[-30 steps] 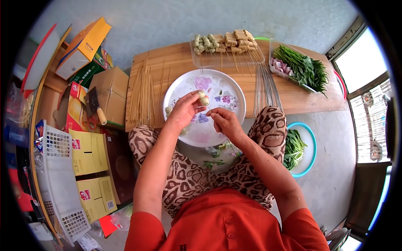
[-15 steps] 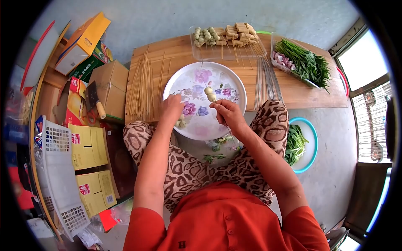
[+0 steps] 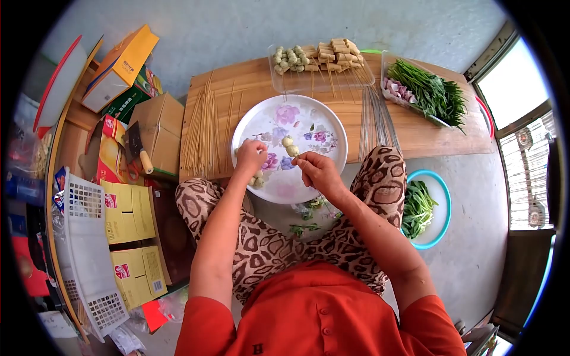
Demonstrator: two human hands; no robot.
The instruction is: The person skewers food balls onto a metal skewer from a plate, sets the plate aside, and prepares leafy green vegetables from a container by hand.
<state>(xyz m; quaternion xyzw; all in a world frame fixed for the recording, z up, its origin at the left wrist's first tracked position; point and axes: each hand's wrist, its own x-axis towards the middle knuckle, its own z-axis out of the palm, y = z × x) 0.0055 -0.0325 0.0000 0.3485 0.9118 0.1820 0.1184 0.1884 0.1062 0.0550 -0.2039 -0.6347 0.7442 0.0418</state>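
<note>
A round white tray (image 3: pixel 285 188) with purple flowers lies across the front of the wooden table. My right hand (image 3: pixel 319 173) is closed over its right part, holding a thin skewer that bears pale green balls (image 3: pixel 290 146). Over the tray's left side, my left hand (image 3: pixel 252 155) has its fingers pressed together; whether they hold anything is too small to tell. Just below it, a few more pale balls (image 3: pixel 257 180) rest near the tray's rim.
Bamboo sticks (image 3: pixel 202 130) lie at the left, metal skewers (image 3: pixel 376 121) at the right. Behind are a clear tray of filled skewers (image 3: pixel 326 56) and one of greens (image 3: pixel 427 89). A blue-rimmed basin (image 3: pixel 440 213) stands on the floor; boxes and a cleaver (image 3: pixel 136 142) are left.
My right hand has moved slightly left and down with the skewered balls. My left hand has shifted a little, its fingers now nearer together. The view has shifted slightly.
</note>
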